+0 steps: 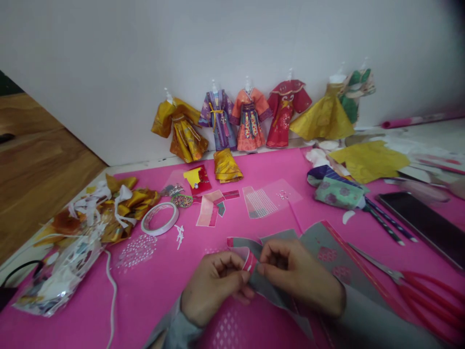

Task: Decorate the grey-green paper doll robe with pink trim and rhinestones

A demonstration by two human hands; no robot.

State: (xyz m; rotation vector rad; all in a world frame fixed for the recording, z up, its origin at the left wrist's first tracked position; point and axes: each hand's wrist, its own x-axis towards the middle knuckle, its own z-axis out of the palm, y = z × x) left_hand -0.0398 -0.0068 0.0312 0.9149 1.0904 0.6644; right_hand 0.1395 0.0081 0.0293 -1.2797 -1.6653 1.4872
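Between my two hands is a narrow grey fabric piece with a pink-red band (250,262), curled over at its top. My left hand (212,288) is closed, thumb and fingers pinching the banded part. Close beside it my right hand (303,278) is pinched on the same piece at its right side; the exact grip is partly hidden by the fingers. Beneath and right of the right hand lies a larger grey cloth (323,240) with pink floral patches and a red border. Red-handled scissors (397,276) lie open to the right of that cloth.
Small doll dresses (250,121) stand along the white wall. On the pink mat sit a tape roll (160,235), a gem sheet (259,202), cut fabric pieces (209,208) and a plastic bag (61,281) by gold scraps. A phone (423,223) and pens (385,225) lie right.
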